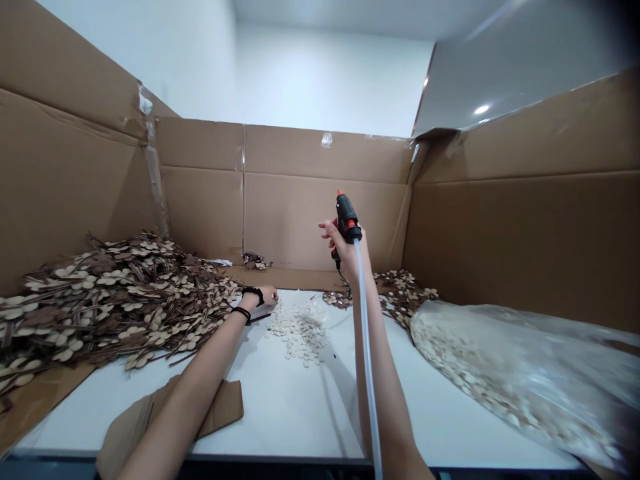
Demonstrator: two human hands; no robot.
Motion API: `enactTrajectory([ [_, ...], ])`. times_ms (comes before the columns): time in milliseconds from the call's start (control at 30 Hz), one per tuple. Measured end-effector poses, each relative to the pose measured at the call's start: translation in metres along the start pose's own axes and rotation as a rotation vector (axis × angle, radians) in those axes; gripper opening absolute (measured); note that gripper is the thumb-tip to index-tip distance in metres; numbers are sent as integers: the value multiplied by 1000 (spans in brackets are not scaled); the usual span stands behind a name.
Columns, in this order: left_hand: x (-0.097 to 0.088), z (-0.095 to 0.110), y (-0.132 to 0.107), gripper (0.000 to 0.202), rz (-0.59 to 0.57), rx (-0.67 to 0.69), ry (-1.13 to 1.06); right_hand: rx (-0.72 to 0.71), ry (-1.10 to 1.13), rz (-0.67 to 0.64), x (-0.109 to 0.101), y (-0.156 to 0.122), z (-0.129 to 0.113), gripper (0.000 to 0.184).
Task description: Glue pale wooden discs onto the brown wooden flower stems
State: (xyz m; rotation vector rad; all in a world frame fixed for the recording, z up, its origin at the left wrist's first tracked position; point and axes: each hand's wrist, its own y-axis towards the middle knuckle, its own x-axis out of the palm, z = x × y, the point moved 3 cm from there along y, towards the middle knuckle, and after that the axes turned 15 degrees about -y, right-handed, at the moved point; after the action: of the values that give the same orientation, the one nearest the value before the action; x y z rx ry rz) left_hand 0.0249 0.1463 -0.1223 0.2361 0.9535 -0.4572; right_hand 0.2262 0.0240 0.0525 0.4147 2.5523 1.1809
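Observation:
My right hand [349,257] is raised above the table, wrapped round a black and orange hot glue gun [346,212] with its orange nozzle pointing up and away. A long translucent glue stick [365,347] runs from the gun's back end down along my forearm. My left hand [271,295] rests low at the far side of the table with fingers curled; what they hold, if anything, is hidden. Beside it lie a thin brown strip [261,317] and a scatter of small cream discs [303,333].
Brown and cream flower-shaped pieces [125,287] are heaped at left, with more [405,297] behind at right. A clear plastic bag [520,373] of cream discs covers the right side. Cardboard walls [320,213] enclose the white table [280,427]. A cardboard piece [225,407] lies under my left forearm.

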Motion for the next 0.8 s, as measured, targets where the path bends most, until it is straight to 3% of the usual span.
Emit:
enactTrajectory([
  [167,-33,28,-8,34,150,51,-241,67,-3,6,3,-2,-1,49],
  [267,-67,62,-24,39,249,162,-406,135,27,-148,2,-6,-4,50],
  [400,-102,110,-67,49,318,314,-725,110,10,-341,-2,-11,-12,57],
  [567,-113,148,-114,39,403,337,-809,165,48,-345,-1,-12,-10,63],
  [700,-116,158,-130,35,471,338,-845,142,-3,-351,2,-12,-5,66],
  [800,-117,160,-136,38,457,354,-853,133,-26,-379,3,-12,-3,66],
])
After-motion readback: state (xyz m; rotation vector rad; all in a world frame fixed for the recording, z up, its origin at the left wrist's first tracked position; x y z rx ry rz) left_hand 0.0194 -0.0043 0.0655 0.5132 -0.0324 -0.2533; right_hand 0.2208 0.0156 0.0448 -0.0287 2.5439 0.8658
